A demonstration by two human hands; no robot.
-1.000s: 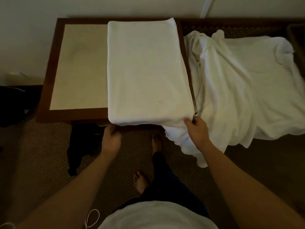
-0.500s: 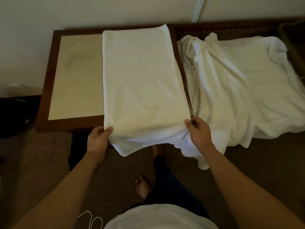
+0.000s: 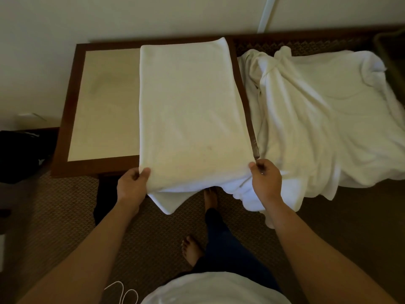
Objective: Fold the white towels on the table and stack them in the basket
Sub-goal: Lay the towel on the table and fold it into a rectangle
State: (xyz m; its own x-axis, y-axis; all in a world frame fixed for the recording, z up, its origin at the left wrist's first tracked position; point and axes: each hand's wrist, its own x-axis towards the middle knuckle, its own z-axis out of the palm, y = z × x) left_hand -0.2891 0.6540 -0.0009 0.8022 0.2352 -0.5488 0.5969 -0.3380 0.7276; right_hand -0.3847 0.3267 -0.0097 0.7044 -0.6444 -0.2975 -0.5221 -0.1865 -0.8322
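Observation:
A partly folded white towel (image 3: 192, 110) lies lengthwise on the right half of a wooden table (image 3: 103, 106), its near end hanging over the front edge. My left hand (image 3: 131, 185) pinches the towel's near left corner, thumb on top. My right hand (image 3: 266, 181) grips the near right corner at the table's corner. A heap of unfolded white towels (image 3: 324, 119) is spread to the right of the table. A dark rim at the far right edge (image 3: 392, 51) may be the basket; I cannot tell.
The table stands against a pale wall (image 3: 131, 16). Patterned carpet (image 3: 65, 216) lies below, with my bare feet (image 3: 190, 249) on it. A dark bag (image 3: 19, 154) sits on the floor at left. A white cord (image 3: 122, 292) loops near my waist.
My left hand came up from under the table edge and took the near left corner. Both hands have drawn the towel's near end toward me, off the front edge.

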